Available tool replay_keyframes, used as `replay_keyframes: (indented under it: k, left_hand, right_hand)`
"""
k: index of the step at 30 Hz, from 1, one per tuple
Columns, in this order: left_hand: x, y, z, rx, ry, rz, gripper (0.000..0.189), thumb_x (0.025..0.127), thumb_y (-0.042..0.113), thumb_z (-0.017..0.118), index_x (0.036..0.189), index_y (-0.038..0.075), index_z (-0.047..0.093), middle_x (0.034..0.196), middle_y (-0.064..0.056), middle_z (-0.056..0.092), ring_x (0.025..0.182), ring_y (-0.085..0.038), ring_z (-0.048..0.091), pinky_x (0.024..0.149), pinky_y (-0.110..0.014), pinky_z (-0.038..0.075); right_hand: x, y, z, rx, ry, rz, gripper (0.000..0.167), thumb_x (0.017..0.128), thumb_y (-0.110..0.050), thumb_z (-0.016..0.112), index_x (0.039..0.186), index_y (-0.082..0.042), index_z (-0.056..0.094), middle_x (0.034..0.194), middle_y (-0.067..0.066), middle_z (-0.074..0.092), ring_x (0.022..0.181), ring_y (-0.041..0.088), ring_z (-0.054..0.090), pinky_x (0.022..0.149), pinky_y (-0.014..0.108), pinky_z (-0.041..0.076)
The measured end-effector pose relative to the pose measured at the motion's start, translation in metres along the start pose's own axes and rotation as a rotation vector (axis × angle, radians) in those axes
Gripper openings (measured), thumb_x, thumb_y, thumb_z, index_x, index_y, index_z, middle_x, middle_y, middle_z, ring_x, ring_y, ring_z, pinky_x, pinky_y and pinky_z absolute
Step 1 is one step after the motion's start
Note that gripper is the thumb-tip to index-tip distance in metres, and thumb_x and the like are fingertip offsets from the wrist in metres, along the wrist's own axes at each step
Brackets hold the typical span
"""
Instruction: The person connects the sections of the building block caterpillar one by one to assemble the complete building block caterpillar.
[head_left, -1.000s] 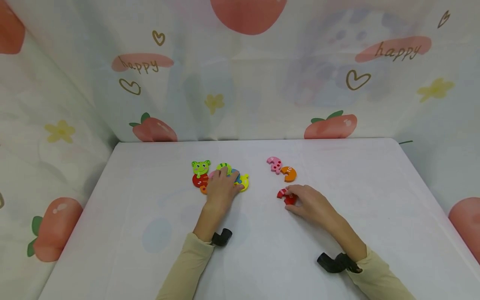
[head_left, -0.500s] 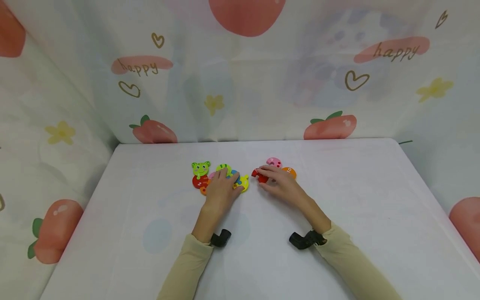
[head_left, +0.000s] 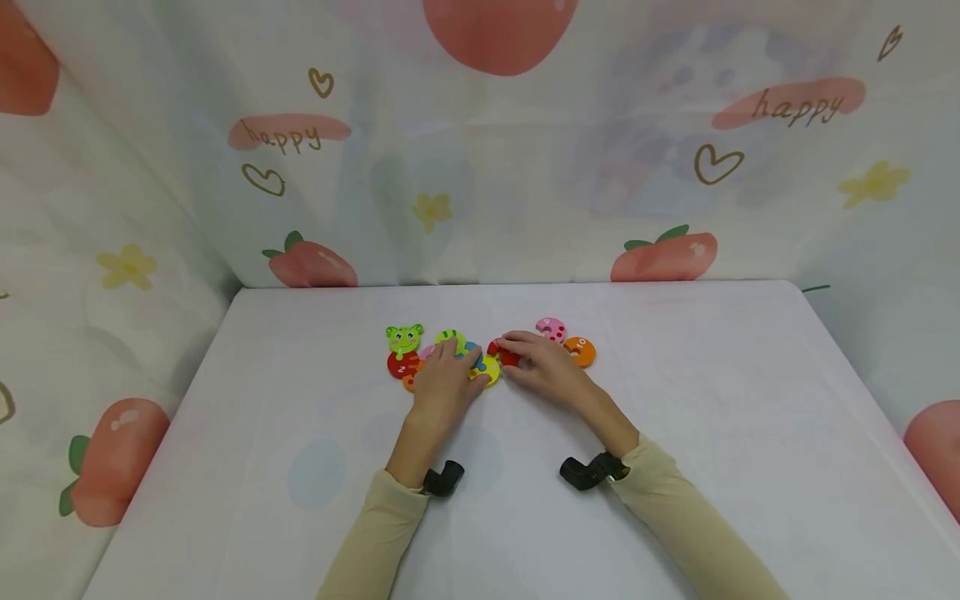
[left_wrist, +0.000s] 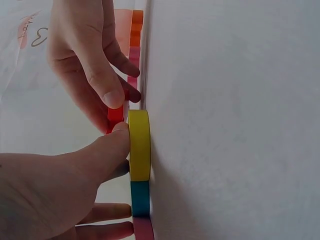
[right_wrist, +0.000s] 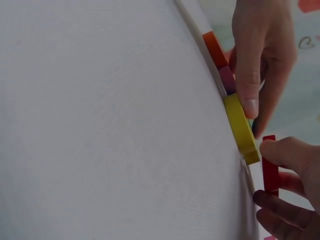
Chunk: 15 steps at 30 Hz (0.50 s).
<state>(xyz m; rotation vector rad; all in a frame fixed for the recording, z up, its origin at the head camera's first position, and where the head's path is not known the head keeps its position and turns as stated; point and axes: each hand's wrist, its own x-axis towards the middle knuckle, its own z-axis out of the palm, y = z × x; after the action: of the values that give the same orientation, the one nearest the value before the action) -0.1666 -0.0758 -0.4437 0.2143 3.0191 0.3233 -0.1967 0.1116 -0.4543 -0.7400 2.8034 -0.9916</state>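
My left hand (head_left: 442, 383) rests over a joined row of number puzzle pieces, its thumb touching the yellow piece (left_wrist: 140, 145). A green animal-head piece (head_left: 404, 338) and a red piece marked 2 (head_left: 401, 365) show left of that hand; its fingers partly cover the green striped and blue pieces (head_left: 471, 353). Between thumb and fingers, my right hand (head_left: 551, 367) pinches a red puzzle piece (right_wrist: 270, 170). The red piece is raised off the table beside the yellow one. Whether the two touch I cannot tell.
Right of the row, beyond my right hand, lie a pink piece (head_left: 552, 328) and an orange piece marked 10 (head_left: 581, 351). A printed curtain (head_left: 480, 192) stands behind the white table (head_left: 300, 567). Each wrist wears a black camera (head_left: 444, 479).
My right hand has picked up the red piece and carried it left and away from me, up to the yellow end of the row. The left hand has stayed in place.
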Motion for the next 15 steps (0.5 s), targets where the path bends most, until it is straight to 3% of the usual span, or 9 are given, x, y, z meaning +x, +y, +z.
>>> replay_keyframes:
  k: [15]
  left_hand:
    - [0.0012,-0.0015,0.0016,0.029,0.016,0.010,0.058,0.088,0.051,0.063,0.141,0.030,0.051,0.148,-0.011,0.046,0.135,-0.027,0.046,0.098,-0.050,0.051]
  right_hand:
    - [0.0066,-0.0058,0.0012,-0.110,-0.035,0.006,0.046,0.091,-0.025,0.069,0.134,-0.013,0.059,0.140,0.011,0.057,0.132,0.031,0.051,0.106,0.050,0.045]
